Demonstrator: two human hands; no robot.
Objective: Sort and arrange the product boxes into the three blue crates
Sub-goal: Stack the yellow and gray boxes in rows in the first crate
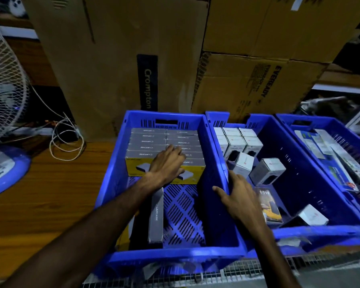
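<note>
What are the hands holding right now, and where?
Left hand rests flat on the packed boxes, holding nothing. Right hand grips the left crate's right rim.

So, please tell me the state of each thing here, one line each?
Left hand: flat on the grey boxes.
Right hand: gripping the left crate wall.
Grey boxes: packed in rows.
Lone grey box: apart, on edge.
White boxes: some upright, some tipped.
</note>
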